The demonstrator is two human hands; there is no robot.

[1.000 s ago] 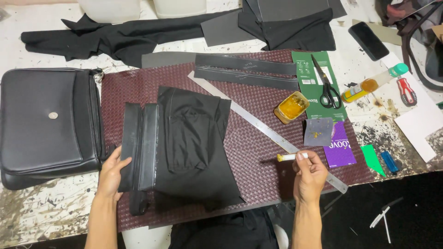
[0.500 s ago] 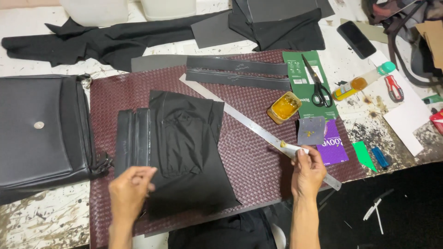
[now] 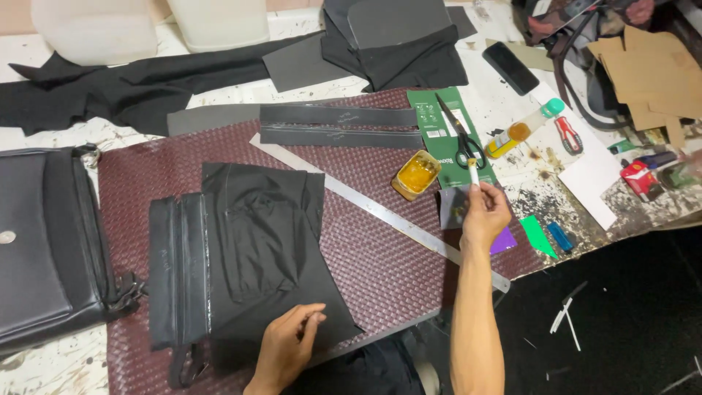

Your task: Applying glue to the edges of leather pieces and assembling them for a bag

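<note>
Two hands (image 3: 292,344), one steel ruler (image 3: 380,212), one pair of scissors (image 3: 459,132) — two dark strips (image 3: 336,126), one black bag (image 3: 44,241).

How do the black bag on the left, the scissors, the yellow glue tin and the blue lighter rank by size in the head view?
1. black bag
2. scissors
3. yellow glue tin
4. blue lighter, though partly foreshortened

Green card pack (image 3: 439,124) just above right grip (image 3: 484,216), scissors on it. Purple pack (image 3: 503,241) under that grip. Dark phone (image 3: 511,67), screen off, farther up. Red box (image 3: 638,178) far right.
</note>
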